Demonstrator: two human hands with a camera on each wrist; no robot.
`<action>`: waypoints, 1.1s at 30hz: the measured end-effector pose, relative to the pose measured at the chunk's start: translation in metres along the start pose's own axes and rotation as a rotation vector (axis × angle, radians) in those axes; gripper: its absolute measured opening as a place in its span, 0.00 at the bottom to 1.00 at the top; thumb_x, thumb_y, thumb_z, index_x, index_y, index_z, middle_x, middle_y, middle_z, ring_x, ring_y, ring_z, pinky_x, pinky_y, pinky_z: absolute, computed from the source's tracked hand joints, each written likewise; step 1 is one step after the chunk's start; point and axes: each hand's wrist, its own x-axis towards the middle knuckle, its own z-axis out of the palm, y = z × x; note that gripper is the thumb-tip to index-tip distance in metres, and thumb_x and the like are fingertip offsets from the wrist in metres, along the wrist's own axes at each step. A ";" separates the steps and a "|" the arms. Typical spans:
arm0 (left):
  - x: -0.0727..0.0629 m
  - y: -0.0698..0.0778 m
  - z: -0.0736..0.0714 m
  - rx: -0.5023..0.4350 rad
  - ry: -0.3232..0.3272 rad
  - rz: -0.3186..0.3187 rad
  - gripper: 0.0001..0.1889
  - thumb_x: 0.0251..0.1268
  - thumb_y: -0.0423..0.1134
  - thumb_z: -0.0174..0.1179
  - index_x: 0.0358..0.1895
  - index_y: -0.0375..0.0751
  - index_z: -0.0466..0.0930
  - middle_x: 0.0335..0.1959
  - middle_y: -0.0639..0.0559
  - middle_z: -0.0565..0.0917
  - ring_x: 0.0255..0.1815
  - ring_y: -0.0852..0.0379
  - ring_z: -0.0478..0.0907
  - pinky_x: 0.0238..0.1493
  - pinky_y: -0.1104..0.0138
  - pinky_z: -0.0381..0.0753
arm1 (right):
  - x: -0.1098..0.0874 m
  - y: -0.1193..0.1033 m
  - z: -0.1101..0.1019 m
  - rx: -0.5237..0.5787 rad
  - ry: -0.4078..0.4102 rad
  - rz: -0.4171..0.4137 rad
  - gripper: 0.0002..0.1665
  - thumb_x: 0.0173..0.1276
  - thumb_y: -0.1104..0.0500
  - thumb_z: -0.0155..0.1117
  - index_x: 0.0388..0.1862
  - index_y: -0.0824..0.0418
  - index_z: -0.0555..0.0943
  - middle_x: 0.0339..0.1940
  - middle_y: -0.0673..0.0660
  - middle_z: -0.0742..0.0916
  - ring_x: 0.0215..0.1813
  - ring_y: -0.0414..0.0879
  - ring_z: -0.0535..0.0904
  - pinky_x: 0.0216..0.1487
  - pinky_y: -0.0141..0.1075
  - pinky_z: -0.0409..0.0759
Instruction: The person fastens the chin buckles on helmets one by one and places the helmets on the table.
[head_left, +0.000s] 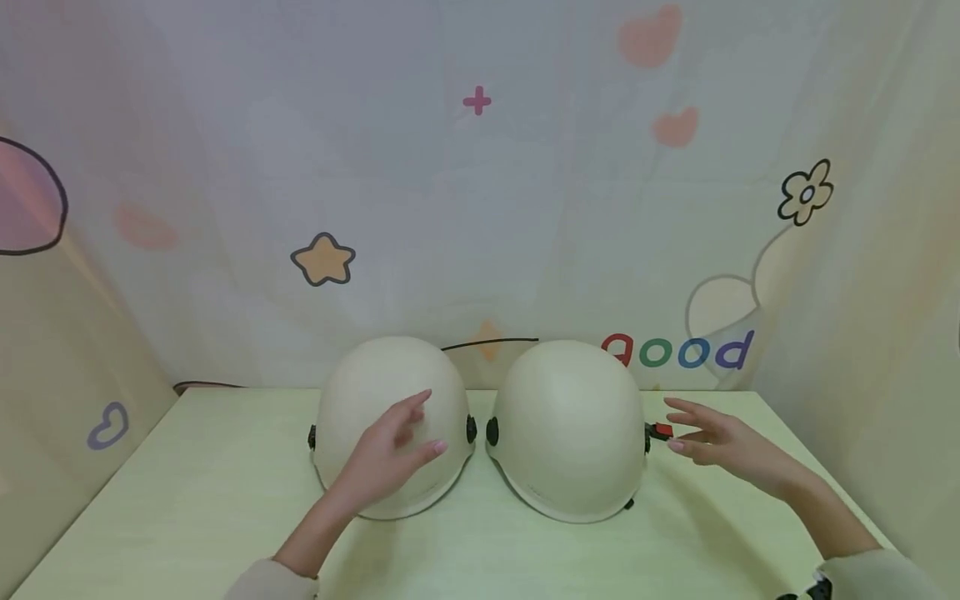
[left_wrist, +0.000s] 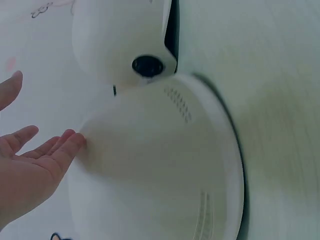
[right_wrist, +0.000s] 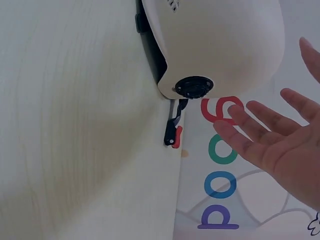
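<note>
Your left hand (head_left: 390, 457) and right hand (head_left: 731, 446), fingers loosely extended, hang near a domed cream hard-shell helmet (head_left: 367, 383) and its twin (head_left: 567, 429) on a pale wood-grain table (head_left: 195, 483); lopsided pressure could tip either.

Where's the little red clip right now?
In the head view, the red clip is just right of the right-hand helmet, near the right hand. The right wrist view shows it below the helmet's round black disc.
</note>
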 end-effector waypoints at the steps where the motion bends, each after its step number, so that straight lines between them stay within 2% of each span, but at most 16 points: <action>1: 0.001 0.000 0.004 -0.025 -0.008 -0.003 0.34 0.57 0.40 0.63 0.67 0.42 0.61 0.64 0.44 0.66 0.61 0.46 0.66 0.58 0.54 0.66 | 0.001 0.002 0.000 0.025 -0.011 0.003 0.40 0.67 0.54 0.56 0.71 0.63 0.51 0.65 0.73 0.63 0.58 0.64 0.70 0.49 0.51 0.74; 4: 0.005 0.000 0.017 -0.070 -0.057 0.005 0.34 0.58 0.40 0.63 0.67 0.41 0.59 0.65 0.43 0.64 0.62 0.45 0.65 0.58 0.53 0.66 | 0.004 0.009 0.002 0.075 -0.027 0.008 0.39 0.68 0.55 0.54 0.71 0.64 0.50 0.65 0.73 0.63 0.59 0.66 0.68 0.49 0.50 0.74; 7: 0.012 -0.007 0.029 -0.122 -0.118 0.027 0.35 0.59 0.39 0.61 0.68 0.38 0.56 0.67 0.42 0.61 0.63 0.42 0.62 0.59 0.52 0.64 | 0.008 0.016 0.003 0.113 -0.033 0.012 0.39 0.69 0.55 0.54 0.71 0.65 0.50 0.65 0.73 0.63 0.60 0.67 0.66 0.50 0.50 0.74; 13: 0.020 -0.023 0.055 -0.243 -0.203 -0.065 0.40 0.59 0.45 0.61 0.71 0.40 0.50 0.70 0.44 0.54 0.68 0.42 0.55 0.62 0.52 0.59 | 0.014 0.030 0.013 0.241 -0.057 0.064 0.41 0.69 0.56 0.54 0.71 0.67 0.46 0.68 0.74 0.55 0.63 0.67 0.61 0.52 0.50 0.72; 16: 0.023 -0.026 0.065 -0.263 -0.210 -0.094 0.41 0.59 0.47 0.61 0.71 0.40 0.49 0.71 0.43 0.52 0.68 0.42 0.52 0.62 0.51 0.58 | 0.017 0.034 0.019 0.297 -0.052 0.099 0.42 0.68 0.56 0.54 0.71 0.69 0.45 0.69 0.74 0.51 0.64 0.67 0.60 0.52 0.50 0.73; 21: 0.029 -0.028 0.079 -0.228 -0.188 -0.126 0.41 0.59 0.49 0.61 0.71 0.40 0.49 0.70 0.40 0.54 0.68 0.39 0.52 0.61 0.48 0.58 | 0.021 0.040 0.026 0.335 -0.047 0.135 0.42 0.68 0.55 0.55 0.70 0.70 0.45 0.69 0.75 0.50 0.64 0.68 0.59 0.52 0.51 0.73; 25: 0.033 -0.030 0.087 -0.223 -0.168 -0.187 0.42 0.58 0.50 0.61 0.71 0.43 0.49 0.69 0.40 0.55 0.67 0.40 0.54 0.61 0.47 0.59 | 0.025 0.044 0.029 0.361 -0.050 0.157 0.42 0.68 0.55 0.55 0.71 0.68 0.45 0.69 0.74 0.50 0.63 0.67 0.61 0.52 0.50 0.73; 28: 0.036 -0.032 0.091 -0.218 -0.161 -0.225 0.43 0.57 0.52 0.61 0.71 0.44 0.49 0.68 0.38 0.56 0.67 0.40 0.55 0.60 0.46 0.59 | 0.026 0.046 0.031 0.375 -0.058 0.152 0.42 0.69 0.55 0.54 0.71 0.68 0.44 0.69 0.74 0.49 0.62 0.66 0.63 0.53 0.49 0.72; 33: 0.038 -0.034 0.098 -0.235 -0.165 -0.242 0.44 0.56 0.53 0.62 0.72 0.44 0.48 0.69 0.37 0.54 0.67 0.39 0.53 0.60 0.45 0.57 | 0.028 0.051 0.033 0.398 -0.059 0.116 0.42 0.69 0.57 0.54 0.70 0.71 0.43 0.69 0.75 0.48 0.61 0.60 0.68 0.56 0.48 0.70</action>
